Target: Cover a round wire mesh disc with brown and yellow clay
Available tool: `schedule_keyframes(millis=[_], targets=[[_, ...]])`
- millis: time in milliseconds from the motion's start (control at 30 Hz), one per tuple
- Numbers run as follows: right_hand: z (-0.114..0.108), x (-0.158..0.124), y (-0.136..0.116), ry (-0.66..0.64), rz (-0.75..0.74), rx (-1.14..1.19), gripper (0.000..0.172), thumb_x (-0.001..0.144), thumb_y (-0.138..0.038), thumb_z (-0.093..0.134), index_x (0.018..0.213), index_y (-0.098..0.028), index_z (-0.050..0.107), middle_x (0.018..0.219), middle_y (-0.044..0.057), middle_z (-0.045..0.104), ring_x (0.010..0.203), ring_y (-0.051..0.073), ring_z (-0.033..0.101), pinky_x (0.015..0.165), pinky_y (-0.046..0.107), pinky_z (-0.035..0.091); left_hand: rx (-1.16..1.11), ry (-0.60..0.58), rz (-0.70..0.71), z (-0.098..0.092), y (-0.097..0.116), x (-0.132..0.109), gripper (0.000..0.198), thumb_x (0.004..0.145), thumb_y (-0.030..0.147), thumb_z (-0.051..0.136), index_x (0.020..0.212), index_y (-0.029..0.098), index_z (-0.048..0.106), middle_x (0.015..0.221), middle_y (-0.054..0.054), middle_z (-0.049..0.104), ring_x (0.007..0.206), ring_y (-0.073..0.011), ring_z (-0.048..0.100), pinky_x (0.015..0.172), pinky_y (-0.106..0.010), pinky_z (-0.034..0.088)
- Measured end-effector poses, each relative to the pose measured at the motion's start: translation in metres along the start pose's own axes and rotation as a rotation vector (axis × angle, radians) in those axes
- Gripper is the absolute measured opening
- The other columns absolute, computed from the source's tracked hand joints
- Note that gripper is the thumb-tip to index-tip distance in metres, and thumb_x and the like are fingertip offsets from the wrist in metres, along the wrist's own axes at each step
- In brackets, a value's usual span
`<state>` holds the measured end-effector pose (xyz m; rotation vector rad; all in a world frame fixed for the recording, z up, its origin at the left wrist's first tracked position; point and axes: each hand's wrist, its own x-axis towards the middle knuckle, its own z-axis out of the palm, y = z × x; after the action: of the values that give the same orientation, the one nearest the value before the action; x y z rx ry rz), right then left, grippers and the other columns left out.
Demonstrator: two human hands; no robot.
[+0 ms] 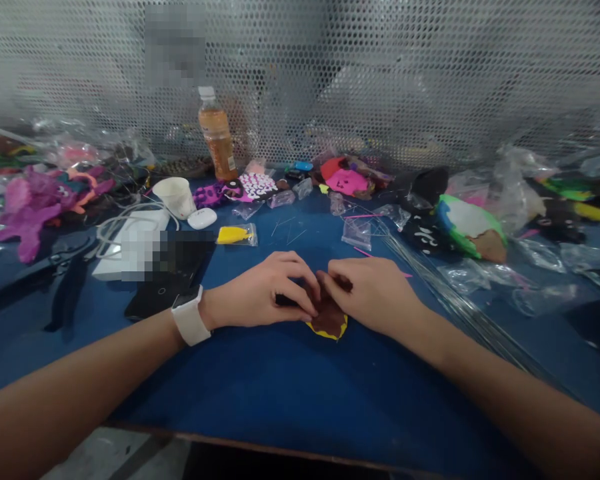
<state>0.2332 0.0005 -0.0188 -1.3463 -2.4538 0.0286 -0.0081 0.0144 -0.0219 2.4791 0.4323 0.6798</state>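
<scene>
A flat piece of brown modelling clay (331, 319) with a wavy yellow edge lies on the blue table between my hands. My left hand (273, 290) reaches in from the left, its thumb and fingers bent and closed on the clay's left side. From the other side, my right hand (373, 293) has its fingers curled in, with thumb and forefinger pinching at the clay's upper edge. The fingers cover the top of the clay, so its full shape is hidden. A pale watch (191, 319) is on my left wrist.
Left of my hands lie a black phone (153, 293), a white box (135, 240) and pliers (63, 273). Behind stand a paper cup (176, 198), a drink bottle (217, 137) and a yellow clay packet (236, 235). Thin wires (460, 307) stretch along the right, near a colourful clay figure (473, 227).
</scene>
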Motion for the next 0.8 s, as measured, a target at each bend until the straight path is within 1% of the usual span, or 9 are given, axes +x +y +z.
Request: schedule_keyframes(millis=[100,200,400,567,667,800], targets=[[-0.001,0.000,-0.001,0.009,-0.004,0.010,0.038,0.096,-0.028,0.055,0.060,-0.021,0.045,0.055,-0.003,0.050,0.051,0.012,0.038,0.056,0.031,0.023,0.039,0.020,-0.038,0.001,0.001,0.000,0.006,0.095,0.024,0.078,0.092,0.027,0.083,0.117,-0.005,0.074,0.121,-0.0236,0.061,0.115,-0.046,0.046],[-0.001,-0.001,-0.001,0.016,-0.009,0.006,0.035,0.094,-0.026,0.056,0.060,-0.021,0.048,0.055,-0.003,0.051,0.052,0.012,0.038,0.056,0.031,0.023,0.048,0.028,-0.064,0.002,0.003,0.001,0.007,0.096,0.023,0.077,0.093,0.026,0.083,0.118,-0.005,0.073,0.121,-0.0240,0.061,0.114,-0.046,0.046],[0.000,-0.001,0.001,0.011,-0.014,0.029,0.037,0.096,-0.028,0.057,0.060,-0.021,0.049,0.055,-0.003,0.051,0.051,0.011,0.038,0.056,0.031,0.024,0.003,-0.018,-0.012,0.003,0.003,0.001,0.001,0.093,0.027,0.081,0.093,0.026,0.082,0.120,-0.006,0.071,0.125,-0.0244,0.058,0.117,-0.045,0.044],[0.000,-0.001,0.000,0.017,-0.005,0.010,0.041,0.100,-0.032,0.053,0.061,-0.021,0.046,0.056,-0.003,0.050,0.052,0.012,0.038,0.057,0.031,0.023,0.088,-0.025,-0.014,0.006,0.008,0.000,0.008,0.099,0.026,0.074,0.095,0.026,0.081,0.115,-0.006,0.070,0.119,-0.0238,0.059,0.113,-0.043,0.044],[-0.001,0.000,-0.001,-0.012,0.013,0.003,0.043,0.101,-0.035,0.054,0.061,-0.021,0.046,0.056,-0.002,0.051,0.053,0.013,0.037,0.057,0.032,0.022,0.122,-0.049,0.029,0.006,0.009,-0.001,0.010,0.101,0.026,0.070,0.099,0.026,0.080,0.116,-0.006,0.071,0.120,-0.0241,0.058,0.112,-0.042,0.044],[-0.002,0.000,-0.002,-0.035,0.031,0.006,0.044,0.102,-0.037,0.054,0.061,-0.021,0.048,0.057,-0.001,0.054,0.054,0.013,0.040,0.057,0.032,0.021,0.154,-0.065,0.124,0.005,0.011,0.001,0.008,0.101,0.028,0.072,0.099,0.025,0.079,0.116,-0.004,0.074,0.121,-0.0232,0.060,0.116,-0.043,0.040]])
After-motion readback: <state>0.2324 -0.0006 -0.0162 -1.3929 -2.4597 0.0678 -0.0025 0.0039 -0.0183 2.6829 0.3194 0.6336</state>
